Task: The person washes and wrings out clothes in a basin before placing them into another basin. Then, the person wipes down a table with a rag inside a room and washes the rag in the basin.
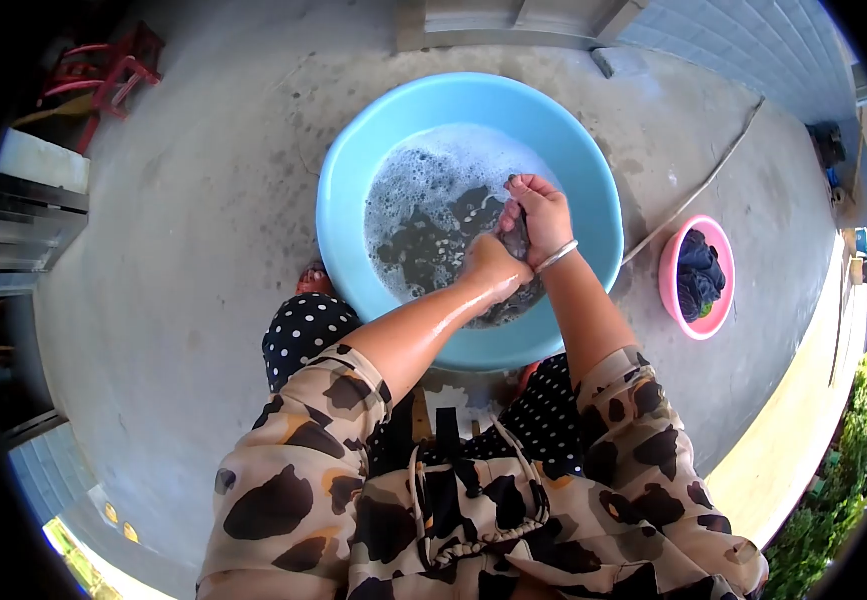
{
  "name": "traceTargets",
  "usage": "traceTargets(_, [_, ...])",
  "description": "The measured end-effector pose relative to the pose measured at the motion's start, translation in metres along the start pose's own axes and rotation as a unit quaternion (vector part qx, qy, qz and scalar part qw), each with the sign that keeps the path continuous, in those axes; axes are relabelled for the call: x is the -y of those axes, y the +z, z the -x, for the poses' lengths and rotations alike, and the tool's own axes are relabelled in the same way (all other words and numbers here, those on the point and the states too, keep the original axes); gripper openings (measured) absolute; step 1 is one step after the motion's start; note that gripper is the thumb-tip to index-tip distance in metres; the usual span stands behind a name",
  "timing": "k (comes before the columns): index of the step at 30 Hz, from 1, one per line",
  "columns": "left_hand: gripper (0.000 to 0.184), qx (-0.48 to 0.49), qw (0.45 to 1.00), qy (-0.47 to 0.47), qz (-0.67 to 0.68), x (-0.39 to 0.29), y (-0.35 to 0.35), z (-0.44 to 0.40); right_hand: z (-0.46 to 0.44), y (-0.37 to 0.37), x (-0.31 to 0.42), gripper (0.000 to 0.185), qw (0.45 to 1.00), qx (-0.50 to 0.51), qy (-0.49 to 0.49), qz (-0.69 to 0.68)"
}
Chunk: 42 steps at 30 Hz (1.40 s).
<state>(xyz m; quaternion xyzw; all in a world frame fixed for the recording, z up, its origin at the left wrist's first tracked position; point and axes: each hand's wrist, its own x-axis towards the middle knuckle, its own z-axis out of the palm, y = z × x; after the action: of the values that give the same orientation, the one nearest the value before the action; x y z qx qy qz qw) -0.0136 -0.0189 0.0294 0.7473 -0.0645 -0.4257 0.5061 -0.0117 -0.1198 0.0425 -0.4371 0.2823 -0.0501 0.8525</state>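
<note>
A large light-blue basin holds murky grey water topped with white suds. Over the water, my right hand, with a silvery bangle at its wrist, is closed with its fingers pinched on a dark wet cloth. My left hand is wet and curled into a fist just below, against the lower part of the same cloth. Most of that cloth is hidden by the hands, so its exact kind does not show.
To the right stands a pink basin with dark clothes. A long thin pole or hose lies on the concrete floor beside it. Red plastic chairs are at the upper left. Green plants grow at the lower right.
</note>
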Motion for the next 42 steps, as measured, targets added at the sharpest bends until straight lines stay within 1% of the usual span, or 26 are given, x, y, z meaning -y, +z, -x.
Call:
traceTargets(2, [0.043, -0.089, 0.994, 0.057, -0.039, 0.003, 0.004, 0.003, -0.003, 0.001, -0.007, 0.009, 0.996, -0.075, -0.002, 0.047])
traceTargets(6, [0.038, -0.081, 0.993, 0.022, -0.085, 0.012, 0.007, -0.008, -0.004, 0.006, -0.015, 0.008, 0.989, -0.124, -0.003, 0.077])
traceTargets(8, [0.038, -0.054, 0.993, 0.025, -0.101, 0.024, 0.013, -0.020, -0.015, -0.002, -0.023, 0.009, 0.968, -0.174, -0.026, 0.181])
traceTargets(9, [0.038, -0.053, 0.993, 0.024, -0.101, 0.019, 0.013, -0.016, -0.016, -0.004, -0.024, 0.009, 0.967, -0.176, -0.024, 0.181])
traceTargets(11, [0.040, -0.041, 0.989, 0.003, -0.144, 0.011, 0.012, -0.008, -0.016, -0.006, -0.028, 0.012, 0.924, -0.206, -0.030, 0.321])
traceTargets(12, [0.040, -0.038, 0.989, 0.002, -0.144, 0.013, 0.014, -0.008, -0.017, -0.009, -0.030, 0.012, 0.923, -0.208, -0.028, 0.321])
traceTargets(14, [0.041, -0.031, 0.983, -0.006, -0.180, 0.019, 0.020, -0.009, -0.018, -0.017, -0.036, 0.015, 0.865, -0.198, -0.051, 0.458])
traceTargets(15, [0.041, -0.032, 0.983, -0.005, -0.181, 0.027, 0.024, -0.011, -0.019, -0.023, -0.042, 0.015, 0.865, -0.199, -0.052, 0.457])
traceTargets(17, [0.041, -0.021, 0.973, 0.032, -0.226, 0.039, 0.032, -0.018, -0.022, -0.035, -0.053, 0.016, 0.791, -0.212, -0.136, 0.558])
traceTargets(18, [0.041, -0.023, 0.972, 0.039, -0.231, 0.036, 0.033, -0.012, -0.019, -0.036, -0.052, 0.016, 0.792, -0.214, -0.144, 0.553])
traceTargets(20, [0.031, -0.093, 0.970, 0.077, -0.209, 0.032, 0.031, 0.001, -0.012, -0.035, -0.052, 0.018, 0.766, -0.212, -0.181, 0.579])
traceTargets(21, [0.031, -0.096, 0.968, 0.083, -0.216, 0.031, 0.026, 0.001, -0.013, -0.039, -0.050, 0.019, 0.830, -0.192, -0.124, 0.509])
traceTargets(22, [0.035, -0.076, 0.960, 0.096, -0.251, 0.031, 0.017, -0.003, -0.005, -0.034, -0.038, 0.019, 0.832, -0.194, -0.131, 0.503])
traceTargets(24, [0.048, -0.064, 0.954, 0.100, -0.275, 0.015, -0.007, 0.011, 0.020, -0.023, -0.017, 0.030, 0.949, -0.087, -0.058, 0.298])
traceTargets(25, [0.059, -0.065, 0.955, 0.098, -0.271, -0.002, -0.023, 0.028, 0.043, -0.011, 0.001, 0.035, 0.976, -0.062, 0.040, 0.203])
traceTargets(26, [0.069, -0.067, 0.956, 0.098, -0.267, -0.011, -0.035, 0.038, 0.047, -0.017, -0.001, 0.035, 0.977, -0.064, 0.041, 0.199])
traceTargets(28, [0.067, -0.062, 0.965, 0.114, -0.227, -0.006, -0.049, 0.044, 0.048, -0.030, 0.003, 0.033, 0.977, 0.094, 0.169, 0.088])
traceTargets(29, [0.065, -0.058, 0.973, 0.128, -0.183, -0.004, -0.055, 0.047, 0.051, -0.034, 0.006, 0.021, 0.970, 0.147, 0.185, 0.046])
traceTargets(30, [0.065, -0.058, 0.973, 0.127, -0.183, 0.000, -0.061, 0.050, 0.056, -0.034, 0.008, 0.021, 0.970, 0.147, 0.187, 0.045])
traceTargets(32, [0.058, 0.070, 0.992, 0.066, 0.085, 0.005, -0.071, 0.052, 0.063, -0.036, 0.012, 0.024, 0.976, 0.191, 0.084, -0.059])
traceTargets(34, [0.044, 0.179, 0.933, -0.012, 0.311, 0.018, -0.079, 0.040, 0.055, -0.054, 0.005, 0.036, 0.964, 0.225, 0.094, -0.102])
traceTargets(36, [0.037, 0.132, 0.932, -0.095, 0.325, 0.025, -0.075, 0.025, 0.050, -0.052, -0.014, 0.038, 0.979, 0.155, 0.075, -0.109])
traceTargets(37, [0.036, 0.122, 0.937, -0.105, 0.311, 0.031, -0.074, 0.020, 0.045, -0.056, -0.021, 0.040, 0.976, 0.141, 0.100, -0.129])
traceTargets(38, [0.034, 0.106, 0.941, -0.108, 0.302, 0.030, -0.074, 0.018, 0.040, -0.057, -0.026, 0.042, 0.972, 0.126, 0.121, -0.155])
traceTargets(41, [0.027, 0.002, 0.976, -0.037, 0.217, 0.026, -0.069, 0.011, 0.024, -0.044, -0.018, 0.043, 0.960, 0.096, 0.190, -0.181])
traceTargets(42, [0.028, -0.015, 0.967, -0.065, 0.245, 0.024, -0.067, 0.007, 0.018, -0.042, -0.020, 0.043, 0.966, 0.114, 0.193, -0.131])
